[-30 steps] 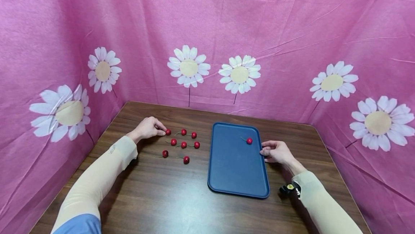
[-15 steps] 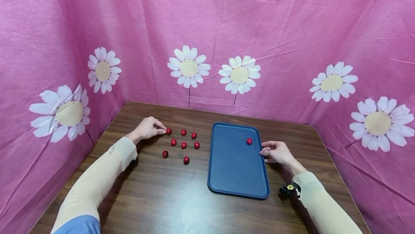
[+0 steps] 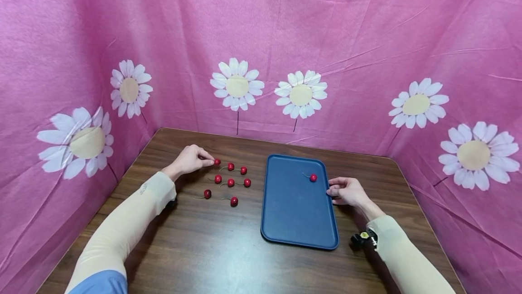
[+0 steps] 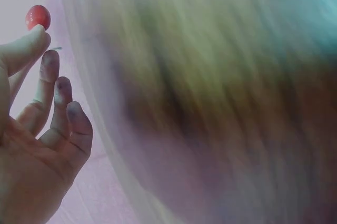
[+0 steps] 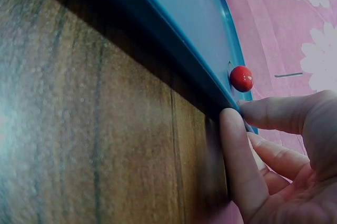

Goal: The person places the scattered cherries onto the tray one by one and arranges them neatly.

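Observation:
My left hand (image 3: 190,160) pinches a red cherry (image 4: 38,17) between thumb and index finger at the table's far left. The stem end pokes out behind the thumb in the left wrist view, with the other fingers loosely bent. Several more cherries with green stems, one of them a cherry (image 3: 234,201) at the front, lie just right of and below this hand. On the right, my right hand (image 3: 348,190) grips the right rim of a blue tray (image 3: 297,217) with thumb and fingertips. A single cherry (image 3: 313,177) lies on the tray's upper right, near that hand.
The brown wooden table (image 3: 195,248) is bounded at the back and sides by a pink cloth (image 3: 346,22) with large white daisies. A small black device (image 3: 359,238) sits at the right wrist.
My left hand has moved slightly right and away from me, carrying the pinched cherry toward the back row of cherries. The right hand and the tray have stayed in place.

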The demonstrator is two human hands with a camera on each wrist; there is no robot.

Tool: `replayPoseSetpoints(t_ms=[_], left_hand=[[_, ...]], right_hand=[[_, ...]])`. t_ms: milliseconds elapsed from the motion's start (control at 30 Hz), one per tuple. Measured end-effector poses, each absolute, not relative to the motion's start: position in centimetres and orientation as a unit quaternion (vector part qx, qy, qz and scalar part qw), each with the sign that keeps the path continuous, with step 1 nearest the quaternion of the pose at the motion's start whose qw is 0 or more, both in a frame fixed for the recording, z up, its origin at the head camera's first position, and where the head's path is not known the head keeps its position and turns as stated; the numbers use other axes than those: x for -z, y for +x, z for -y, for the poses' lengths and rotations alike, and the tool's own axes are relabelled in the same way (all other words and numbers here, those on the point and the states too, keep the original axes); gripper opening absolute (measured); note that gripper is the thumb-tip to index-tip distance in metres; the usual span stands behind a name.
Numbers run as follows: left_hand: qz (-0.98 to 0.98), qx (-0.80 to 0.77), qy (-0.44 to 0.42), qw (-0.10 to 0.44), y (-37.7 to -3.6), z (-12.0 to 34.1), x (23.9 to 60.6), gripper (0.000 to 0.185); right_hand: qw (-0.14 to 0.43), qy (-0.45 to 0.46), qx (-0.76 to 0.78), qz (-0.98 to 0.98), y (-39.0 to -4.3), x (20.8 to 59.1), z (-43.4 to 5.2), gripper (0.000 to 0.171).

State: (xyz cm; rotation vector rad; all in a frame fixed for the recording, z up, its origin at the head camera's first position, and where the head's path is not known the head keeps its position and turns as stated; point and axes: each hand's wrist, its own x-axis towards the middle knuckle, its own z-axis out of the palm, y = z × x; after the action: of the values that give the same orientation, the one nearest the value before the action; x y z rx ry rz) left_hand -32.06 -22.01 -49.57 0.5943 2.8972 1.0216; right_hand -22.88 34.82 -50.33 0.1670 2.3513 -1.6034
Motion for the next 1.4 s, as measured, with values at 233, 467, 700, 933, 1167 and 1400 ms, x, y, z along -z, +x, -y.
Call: replayPoseSetpoints(t_ms=[233, 467, 700, 933, 1167, 1400], left_hand=[[-0.913, -0.363, 0.184, 0.001, -31.9, 20.6, 48.9, 0.012], [-0.906, -0.387, 0.173, 0.003, -31.7, 19.1, 48.1, 0.013], [-0.899, -0.397, 0.185, -0.005, -31.8, 17.7, 47.5, 0.014], [-0.893, -0.409, 0.189, -0.008, -31.9, 16.2, 47.1, 0.012], [-0.876, -0.443, 0.192, 0.005, -32.0, 14.4, 46.8, 0.015], [-0.873, -0.443, 0.204, 0.008, -32.2, 12.5, 46.5, 0.014]], right_hand=[[0.148, 0.069, 0.555, -0.815, -23.0, 50.5, -34.7, 0.052], [0.148, 0.068, 0.556, -0.815, -22.9, 50.4, -34.7, 0.053], [0.147, 0.068, 0.553, -0.817, -22.8, 50.4, -34.7, 0.052], [0.146, 0.066, 0.554, -0.817, -22.9, 50.4, -34.8, 0.053], [0.146, 0.066, 0.553, -0.818, -22.9, 50.4, -34.8, 0.053], [0.146, 0.066, 0.552, -0.818, -22.9, 50.4, -34.8, 0.053]])
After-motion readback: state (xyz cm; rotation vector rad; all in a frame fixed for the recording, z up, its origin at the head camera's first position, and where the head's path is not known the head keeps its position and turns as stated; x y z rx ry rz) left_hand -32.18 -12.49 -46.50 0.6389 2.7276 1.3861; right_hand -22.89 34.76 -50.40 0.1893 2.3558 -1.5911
